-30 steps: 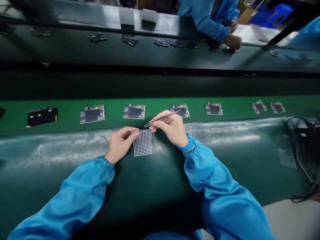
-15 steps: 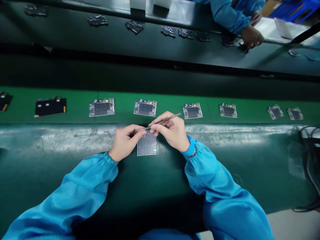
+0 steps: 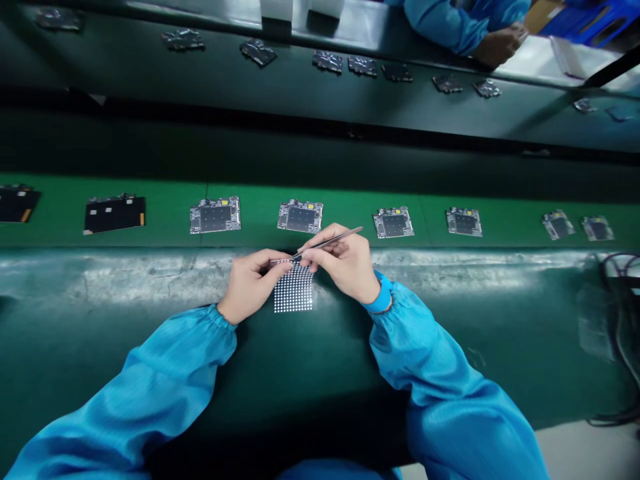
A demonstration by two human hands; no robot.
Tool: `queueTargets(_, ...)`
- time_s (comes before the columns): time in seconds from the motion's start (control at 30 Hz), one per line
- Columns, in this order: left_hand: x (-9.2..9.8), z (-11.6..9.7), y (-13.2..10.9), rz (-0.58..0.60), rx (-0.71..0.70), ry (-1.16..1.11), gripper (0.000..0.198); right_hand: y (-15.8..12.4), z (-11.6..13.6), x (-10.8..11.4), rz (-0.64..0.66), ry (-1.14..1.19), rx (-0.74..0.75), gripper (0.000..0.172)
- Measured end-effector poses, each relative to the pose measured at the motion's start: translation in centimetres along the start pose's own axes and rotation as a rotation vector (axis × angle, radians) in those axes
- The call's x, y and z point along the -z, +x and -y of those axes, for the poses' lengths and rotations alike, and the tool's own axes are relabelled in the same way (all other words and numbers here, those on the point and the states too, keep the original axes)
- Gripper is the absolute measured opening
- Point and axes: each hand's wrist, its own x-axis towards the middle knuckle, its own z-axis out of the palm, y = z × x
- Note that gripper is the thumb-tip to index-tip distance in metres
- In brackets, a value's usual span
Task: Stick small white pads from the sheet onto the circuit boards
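Note:
Between my hands hangs a clear sheet of small round white stickers [image 3: 293,290], set in rows. My left hand [image 3: 253,280] pinches the sheet's top edge between thumb and fingers. In my right hand [image 3: 345,261] is a pair of metal tweezers [image 3: 333,241], held slantwise with the tips down at the sheet's upper edge. Whether a sticker is between the tips is too small to tell. Just beyond my fingers, a circuit board [image 3: 301,217] with a grey plate and a yellow patch lies on the green belt [image 3: 345,200].
More circuit boards [image 3: 215,217] lie spaced along the belt, with black panels [image 3: 115,215] at the left. Across a dark gap, a second line carries several boards [image 3: 327,61], and a co-worker's hand [image 3: 497,47] is there. Black cables [image 3: 620,320] hang at the right.
The boards on my belt have shifted right, while those on the far line have shifted left. The co-worker's hand has lifted away from a board. My hands stay nearly still.

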Motion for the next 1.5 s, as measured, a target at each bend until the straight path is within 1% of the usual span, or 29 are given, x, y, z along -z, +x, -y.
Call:
queueTargets(0.3, 0.03, -0.18, 0.03, -0.011, -0.013, 0.029, 0.013, -0.03, 0.04, -0.08, -0.010, -0.012, -0.006, 0.030)
queueTargets(0.53, 0.23, -0.32, 0.06, -0.005, -0.036, 0.068, 0.013, -0.02, 0.42, -0.22, -0.007, -0.006, 0.011, 0.028)
queueTargets(0.67, 0.25, -0.56, 0.04, -0.011, -0.047, 0.086, 0.014, -0.04, 0.42, -0.28, -0.007, -0.008, -0.005, 0.029)
queueTargets(0.87, 0.32, -0.40, -0.02, -0.003, -0.049, 0.103, 0.018, -0.11, 0.43, -0.33, -0.003, -0.024, 0.004, 0.027)
queueTargets(1.2, 0.30, -0.30, -0.03, -0.002, -0.048, 0.094, 0.018, 0.03, 0.43, -0.22, -0.014, 0.019, -0.003, 0.027)
queueTargets(1.37, 0.14, -0.17, -0.04, -0.011, -0.041, 0.070, 0.015, 0.21, 0.02, -0.05, -0.010, 0.048, -0.046, 0.031)
queueTargets(1.5, 0.12, -0.05, -0.07, 0.007, -0.039, 0.043, 0.015, 0.23, -0.06, -0.09, -0.003, 0.042, -0.064, 0.033)
